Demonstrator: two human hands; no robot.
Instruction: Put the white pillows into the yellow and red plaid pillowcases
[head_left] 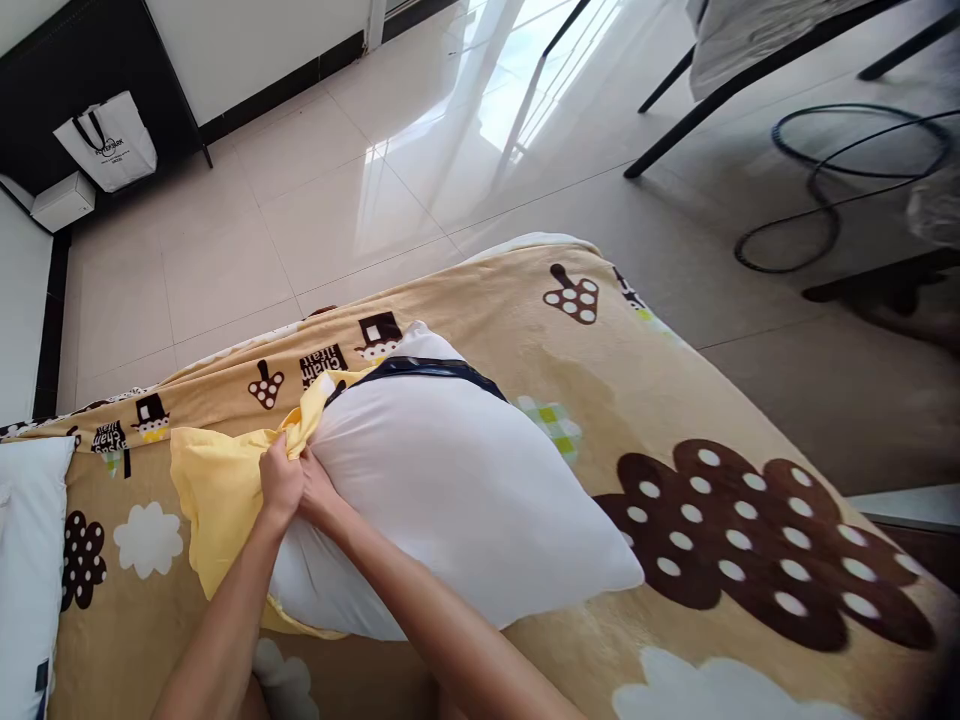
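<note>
1. A plump white pillow [465, 490] lies on the bed in front of the person, one corner pointing right and near; a dark, shiny strip [442, 368] crosses its far part.
2. Yellow cloth [221, 490] is bunched at the pillow's left end and spreads left from there, with a thin edge of it showing along the pillow's near left side.
3. The left hand [281, 482] is closed in a fist, fingers clamped on the gathered yellow cloth.
4. The right hand [319, 492] touches the left one, beside the white pillow; its fingers are mostly hidden, so I cannot tell whether they grip.
5. Beneath everything spreads a tan blanket [495, 325] with brown dotted shapes and pale clouds.
6. At the left edge lies another white pillow [30, 560], well apart from the first.
7. Beyond the bed is a glossy tiled floor [217, 240]; far left, a white bag [124, 150] stands beside a white box [64, 203].
8. Far right, a dark cable [827, 212] lies looped on the tiles.
</note>
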